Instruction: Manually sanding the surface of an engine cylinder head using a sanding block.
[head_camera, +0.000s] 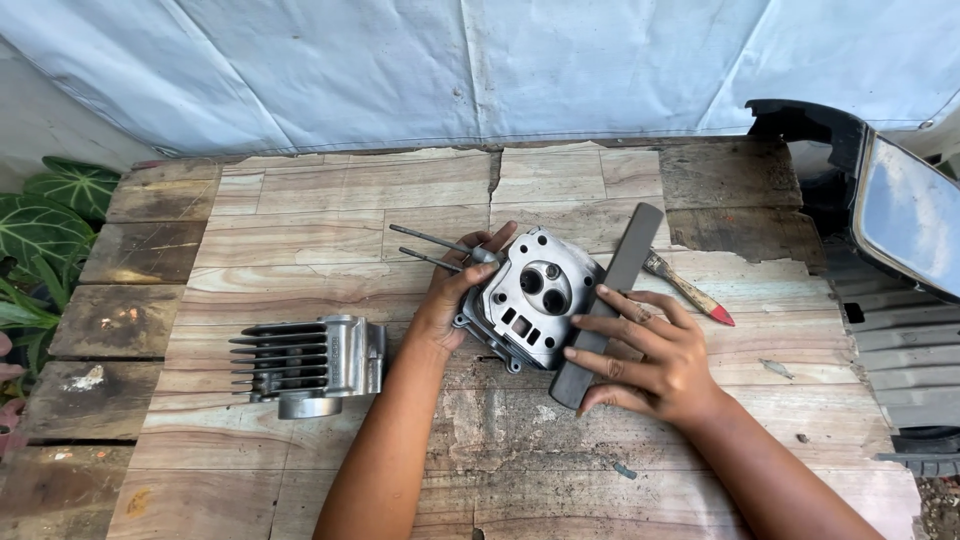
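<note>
A grey metal cylinder head (535, 295) lies tilted on the wooden table (330, 200), its valve side facing up. My left hand (450, 295) grips its left side, fingers curled over the top edge. Two thin metal rods (425, 250) stick out to the left behind that hand. A long dark flat bar (625, 260), like a sharpening stone, leans against the head's right side. My right hand (650, 355) presses flat on the bar's lower part, fingers spread.
A finned engine cylinder (310, 365) rests at the left of the table. A red-handled tool (690, 290) lies beyond the bar at right. A dark vehicle panel with a mirror (900, 220) stands at the right edge. Green leaves (45, 230) are at far left.
</note>
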